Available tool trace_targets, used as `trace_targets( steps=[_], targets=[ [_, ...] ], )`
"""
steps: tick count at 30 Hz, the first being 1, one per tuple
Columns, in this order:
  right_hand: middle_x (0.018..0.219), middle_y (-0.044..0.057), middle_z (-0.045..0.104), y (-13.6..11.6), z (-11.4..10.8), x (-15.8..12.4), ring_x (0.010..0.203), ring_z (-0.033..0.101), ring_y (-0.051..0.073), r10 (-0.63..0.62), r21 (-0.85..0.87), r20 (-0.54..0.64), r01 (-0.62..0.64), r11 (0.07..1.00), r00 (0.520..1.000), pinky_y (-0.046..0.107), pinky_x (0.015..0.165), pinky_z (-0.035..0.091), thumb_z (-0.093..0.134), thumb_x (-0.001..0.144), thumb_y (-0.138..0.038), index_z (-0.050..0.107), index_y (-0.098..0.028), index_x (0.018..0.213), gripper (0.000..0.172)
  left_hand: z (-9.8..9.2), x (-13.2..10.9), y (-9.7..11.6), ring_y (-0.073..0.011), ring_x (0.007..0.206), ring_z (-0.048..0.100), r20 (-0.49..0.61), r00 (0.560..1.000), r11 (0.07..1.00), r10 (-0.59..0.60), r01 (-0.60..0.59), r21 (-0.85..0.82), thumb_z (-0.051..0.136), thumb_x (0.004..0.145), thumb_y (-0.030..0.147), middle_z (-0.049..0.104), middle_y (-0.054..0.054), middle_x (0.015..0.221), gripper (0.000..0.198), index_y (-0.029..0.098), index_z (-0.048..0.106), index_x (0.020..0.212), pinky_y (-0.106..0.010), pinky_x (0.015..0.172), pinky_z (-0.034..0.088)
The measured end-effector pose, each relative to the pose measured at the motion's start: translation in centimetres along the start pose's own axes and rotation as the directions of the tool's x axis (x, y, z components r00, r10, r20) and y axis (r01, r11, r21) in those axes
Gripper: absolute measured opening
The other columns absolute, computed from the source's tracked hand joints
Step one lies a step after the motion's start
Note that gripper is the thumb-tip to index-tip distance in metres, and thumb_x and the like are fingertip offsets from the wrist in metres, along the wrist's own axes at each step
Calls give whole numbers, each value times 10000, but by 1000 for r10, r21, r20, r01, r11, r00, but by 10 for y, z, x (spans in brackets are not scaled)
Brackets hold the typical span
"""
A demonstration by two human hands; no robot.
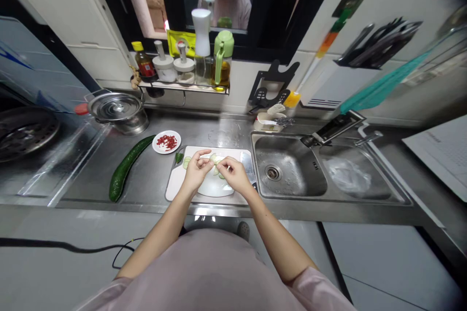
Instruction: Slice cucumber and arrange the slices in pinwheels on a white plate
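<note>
My left hand [196,171] and my right hand [234,173] meet above a white plate [215,190] on the cutting board [175,188]. Between their fingertips are thin, pale cucumber slices [214,158], pinched from both sides. How many slices are held is too small to tell. More cucumber slices [186,162] lie on the board left of my left hand, next to a dark green cucumber end [178,157]. Some slices show on the plate beneath my right fingers. A wide, shiny knife blade [248,163] lies at the board's right side, partly hidden.
A long cucumber [127,169] and a small dish [155,146] of chopped red bits sit to the left. Behind them stands a lidded steel pot [131,119]. Bottles fill a wall rack [189,86]. A double sink [292,192] with a faucet [333,129] is on the right.
</note>
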State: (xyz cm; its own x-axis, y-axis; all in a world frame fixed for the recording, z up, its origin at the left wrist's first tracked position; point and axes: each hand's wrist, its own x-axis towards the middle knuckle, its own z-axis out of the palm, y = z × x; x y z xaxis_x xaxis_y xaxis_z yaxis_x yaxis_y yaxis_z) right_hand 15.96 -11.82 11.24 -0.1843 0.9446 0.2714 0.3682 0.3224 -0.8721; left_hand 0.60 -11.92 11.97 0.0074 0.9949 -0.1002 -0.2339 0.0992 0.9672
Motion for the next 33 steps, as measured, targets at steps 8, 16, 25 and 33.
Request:
trace_targets(
  steps=[8,16,25,33],
  targets=[
    [730,6,639,6,2,1,721,570,126,102,104,24,-104,989,994,233,650,428,579,820,-314,635,-180,710,183,-3,4,-11,-79,663,538,21,1000,1000,2,-2,-5,764,658,326,603,35,718,549,170,579,1150,-207,687,396],
    [706,-2,638,22,5,-1,637,543,109,224,111,114,-236,965,968,223,620,421,583,798,-338,639,-163,732,195,-14,12,-29,-92,678,563,47,997,997,-66,64,37,776,626,311,618,15,729,447,148,651,1023,-221,692,426],
    [690,1,660,65,26,-31,654,559,119,391,-114,208,-374,920,897,211,632,405,569,791,-261,673,-154,738,159,-35,10,-81,-98,618,549,84,958,952,-274,258,167,785,514,353,606,28,643,455,153,607,882,-224,637,419],
    [801,32,708,67,38,-39,733,597,132,537,-435,250,-402,805,806,207,630,371,533,835,-243,706,-172,794,191,-39,10,-107,-70,505,467,54,940,872,-338,291,393,713,603,254,550,66,578,364,160,606,937,-187,519,341]
  ],
)
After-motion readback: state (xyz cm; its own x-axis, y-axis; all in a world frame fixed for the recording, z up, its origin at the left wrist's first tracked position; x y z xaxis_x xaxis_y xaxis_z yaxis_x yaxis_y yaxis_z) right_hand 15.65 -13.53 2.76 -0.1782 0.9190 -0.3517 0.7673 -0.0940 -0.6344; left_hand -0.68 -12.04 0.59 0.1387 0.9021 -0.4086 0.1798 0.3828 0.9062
